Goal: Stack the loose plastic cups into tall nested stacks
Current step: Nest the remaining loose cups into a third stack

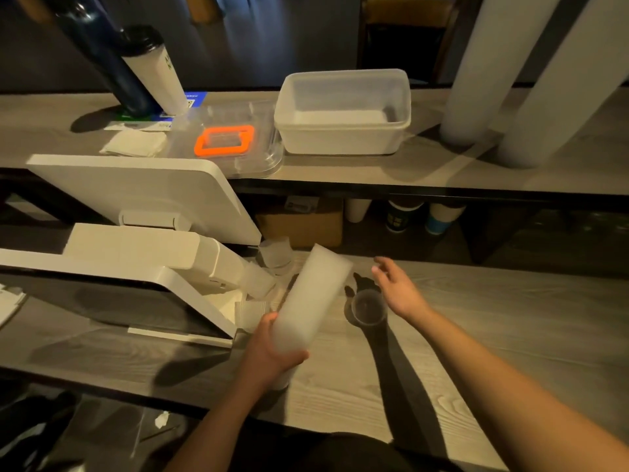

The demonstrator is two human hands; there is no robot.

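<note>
Currently I am looking down from a head camera at a grey wood-grain table (pixel 459 335). My left hand (pixel 269 352) is wrapping its fingers and thumb round the lower end of a nested cup stack (pixel 309 301), a long frosted, translucent plastic cylinder that is tilting up and away from me toward the right. My right hand (pixel 396 287) is hovering just beyond and beside a single loose cup (pixel 368 307), its fingers relaxed and spread, holding nothing; I cannot tell whether it is touching the rim.

That loose cup is standing upright on the table, mouth up, clear and thin-walled with a round rim, casting a dark shadow. A few more loose clear cups (pixel 275 255) are lying jumbled at the foot of a white point-of-sale terminal (pixel 143 195), which is smooth, matte and angular.

I judge the task to be well under way: two tall white stacks (pixel 483 73) are already leaning at the far right of the raised shelf (pixel 340 175), and the hand-held stack is sizeable. What is remaining, as far as I can see, is the upright cup and the small cluster by the terminal.

Also on the shelf are a white rectangular tub (pixel 343 110) with rounded corners and a clear lid with an orange handle (pixel 224 140).
</note>
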